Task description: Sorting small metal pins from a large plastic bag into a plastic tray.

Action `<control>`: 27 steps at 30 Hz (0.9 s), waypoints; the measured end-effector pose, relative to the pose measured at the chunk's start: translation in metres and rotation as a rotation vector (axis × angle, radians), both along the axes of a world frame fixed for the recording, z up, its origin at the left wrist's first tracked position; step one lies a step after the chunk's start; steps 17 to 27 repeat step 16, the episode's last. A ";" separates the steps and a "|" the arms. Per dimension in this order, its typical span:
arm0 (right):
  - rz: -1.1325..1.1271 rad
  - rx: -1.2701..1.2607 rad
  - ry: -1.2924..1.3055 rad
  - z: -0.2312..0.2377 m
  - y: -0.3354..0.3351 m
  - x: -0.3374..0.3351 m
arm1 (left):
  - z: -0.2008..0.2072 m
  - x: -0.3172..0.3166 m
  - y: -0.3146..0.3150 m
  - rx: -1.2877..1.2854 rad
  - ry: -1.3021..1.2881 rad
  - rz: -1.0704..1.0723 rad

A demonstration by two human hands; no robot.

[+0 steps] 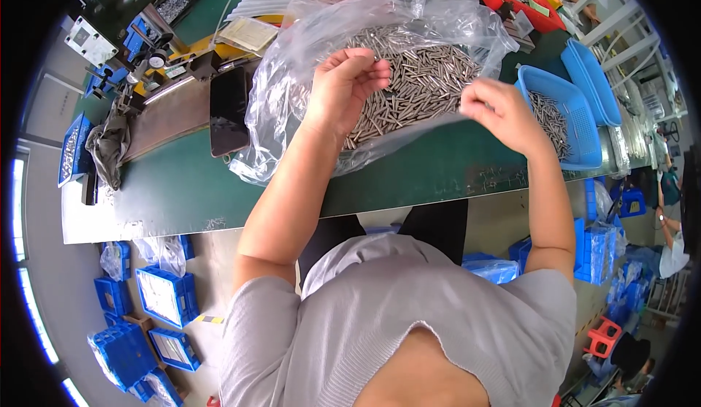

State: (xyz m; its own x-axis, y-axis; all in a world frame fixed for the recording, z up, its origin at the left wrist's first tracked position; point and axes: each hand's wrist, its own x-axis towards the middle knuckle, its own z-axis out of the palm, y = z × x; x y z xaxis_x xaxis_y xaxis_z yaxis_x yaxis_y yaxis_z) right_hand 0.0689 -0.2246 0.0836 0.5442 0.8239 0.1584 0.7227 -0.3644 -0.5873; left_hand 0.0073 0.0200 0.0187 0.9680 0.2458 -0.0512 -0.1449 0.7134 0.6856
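Many small silvery metal pins [431, 78] lie heaped on a clear plastic bag [281, 107], spread wide on the green workbench [409, 188]. My left hand [342, 85] is raised over the left part of the heap. Its thumb and forefinger are closed on a metal pin [376, 58], of which only a tip shows. At the right edge of the heap, my right hand [504, 111] hangs with its fingers curled and pinched together. Whatever those fingertips hold, if anything, is hidden. Right beside it stands a blue basket [584, 144] with more metal pins in it.
A dark phone [228, 111] lies left of the bag, beside a bench fixture with a dial gauge [156, 60]. Red trays [540, 16] with metal parts stand at the back. An empty-looking blue basket [591, 78] is at the far right. Blue crates [168, 294] sit on the floor.
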 end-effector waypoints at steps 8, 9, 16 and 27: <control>0.209 -0.248 0.291 -0.013 0.008 -0.006 | -0.010 0.001 -0.008 0.059 0.091 -0.121; 0.189 -0.145 0.197 -0.014 0.017 -0.002 | -0.011 0.001 -0.009 0.064 0.104 -0.125; 0.185 -0.431 -0.146 -0.026 0.060 0.002 | 0.000 -0.003 -0.012 0.063 0.145 -0.136; 0.185 -0.431 -0.146 -0.026 0.060 0.002 | 0.000 -0.003 -0.012 0.063 0.145 -0.136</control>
